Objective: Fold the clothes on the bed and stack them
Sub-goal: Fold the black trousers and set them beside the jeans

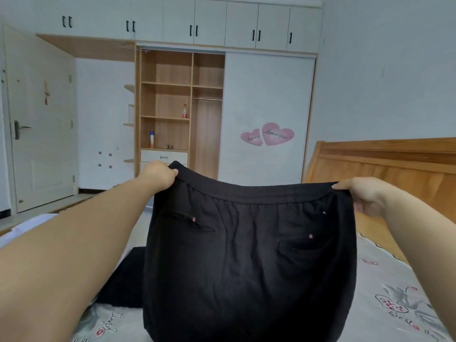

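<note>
a home bedroom. a bed [385, 290] with a printed floral sheet fills the near ground, and its wooden headboard [385, 164] stands at the right. along the far wall runs a built-in wardrobe [222, 107] with white upper cabinets [209, 21], a sliding door [266, 99] bearing pink heart stickers [269, 135], and open wooden shelves [165, 99] with a hanging rail. two bottles [184, 111] stand on the shelves. a white room door [42, 119] with a lever handle is at the far left.

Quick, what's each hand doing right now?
Left hand: pinching the waistband of the black trousers.
Right hand: pinching the waistband's other end.
</note>
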